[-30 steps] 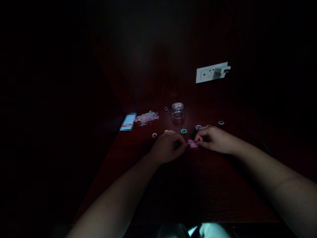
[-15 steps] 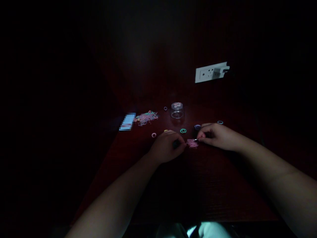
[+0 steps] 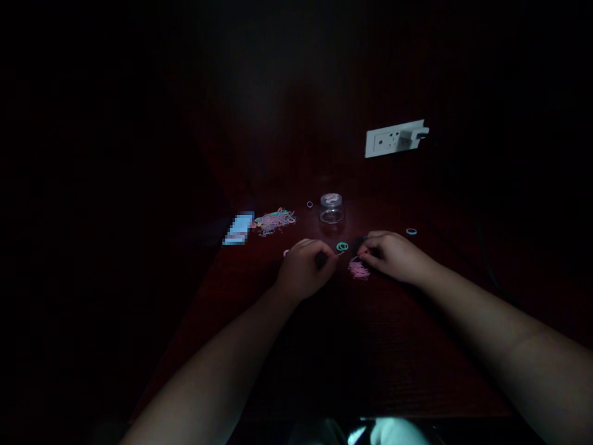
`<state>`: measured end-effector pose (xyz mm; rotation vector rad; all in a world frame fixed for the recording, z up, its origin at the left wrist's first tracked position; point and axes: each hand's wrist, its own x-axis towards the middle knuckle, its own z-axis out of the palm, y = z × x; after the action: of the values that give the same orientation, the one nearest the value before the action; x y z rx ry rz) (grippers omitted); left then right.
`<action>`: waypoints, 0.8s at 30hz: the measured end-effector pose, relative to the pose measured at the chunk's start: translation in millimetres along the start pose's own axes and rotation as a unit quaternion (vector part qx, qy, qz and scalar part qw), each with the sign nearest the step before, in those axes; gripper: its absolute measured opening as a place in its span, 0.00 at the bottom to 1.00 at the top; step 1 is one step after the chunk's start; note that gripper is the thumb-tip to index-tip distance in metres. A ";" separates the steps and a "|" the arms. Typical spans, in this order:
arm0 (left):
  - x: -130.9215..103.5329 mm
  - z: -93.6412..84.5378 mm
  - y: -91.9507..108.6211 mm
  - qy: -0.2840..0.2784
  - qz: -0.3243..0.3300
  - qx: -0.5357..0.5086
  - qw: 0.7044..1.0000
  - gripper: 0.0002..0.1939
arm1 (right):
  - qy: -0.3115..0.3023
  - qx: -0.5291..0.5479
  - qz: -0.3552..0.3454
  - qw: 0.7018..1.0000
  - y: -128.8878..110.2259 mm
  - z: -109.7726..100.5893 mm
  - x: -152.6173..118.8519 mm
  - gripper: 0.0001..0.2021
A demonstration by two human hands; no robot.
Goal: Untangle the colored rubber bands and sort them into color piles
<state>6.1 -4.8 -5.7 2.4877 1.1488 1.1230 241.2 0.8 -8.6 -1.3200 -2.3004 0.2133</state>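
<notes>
Rm R of jar (image 3: 331, 211), R hand (image 3: 391, 254) blocks nearside, green bands (image 3: 338, 247) too

"What colour is the elastic band (image 3: 341, 253) in the left hand (image 3: 304, 268)?"

"Pale pink; the small pile of bands (image 3: 359, 270) is pink too."

"And the mixed heap (image 3: 277, 221)?"

"At least 3 colours: pink, green and lilac."

"The overlapping rings (image 3: 342, 246)?"

"Green, while the ring farthest right (image 3: 411, 232) is light blue."

"Jar (image 3: 331, 216) and tabletop (image 3: 380, 346)?"

"Clear, with pink-and-white mottling on the lid (image 3: 331, 199); then plain dark red."
</notes>
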 end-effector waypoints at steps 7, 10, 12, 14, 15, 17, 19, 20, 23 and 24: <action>-0.5 -0.9 -0.1 0.000 -0.006 -0.009 1.000 0.04 | -0.027 -0.004 -0.021 0.999 8.9 -3.3 -2.9 0.11; -0.5 -1.2 -0.1 0.004 -0.027 0.000 1.000 0.06 | -0.002 0.009 -0.013 1.000 11.3 -6.0 -4.4 0.13; -0.5 -0.9 -0.5 0.006 -0.028 0.002 1.000 0.06 | 0.007 0.018 -0.011 1.000 9.1 -7.4 -5.0 0.12; -0.5 -0.2 -0.8 0.008 -0.021 0.001 1.000 0.06 | -0.010 0.022 -0.014 1.000 4.2 -7.4 -5.5 0.13; -0.4 0.2 -0.8 0.010 -0.017 -0.001 1.000 0.06 | -0.025 0.018 -0.016 0.999 1.4 -6.7 -5.6 0.16; -0.3 0.8 -0.5 0.013 -0.012 -0.002 1.000 0.06 | -0.056 0.004 -0.017 0.998 -3.7 -4.8 -5.6 0.20; 0.0 1.0 0.2 0.015 -0.008 -0.003 1.000 0.06 | -0.072 -0.007 -0.016 0.997 -6.5 -2.8 -5.1 0.19; 0.2 1.0 0.6 0.016 -0.006 -0.005 1.000 0.06 | -0.076 -0.005 -0.017 0.997 -7.0 -2.1 -4.7 0.17; 0.9 0.2 2.1 0.017 0.006 -0.017 1.000 0.05 | -0.087 0.025 -0.033 0.995 -5.3 -1.3 -3.5 0.10; 1.1 -0.1 2.5 0.017 0.009 -0.019 1.000 0.05 | -0.092 0.039 -0.038 0.994 -4.3 -1.1 -3.2 0.08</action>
<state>8.0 -5.7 -3.9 2.4638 1.1062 1.1841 239.8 -4.3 -7.1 -1.2150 -2.4625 0.4106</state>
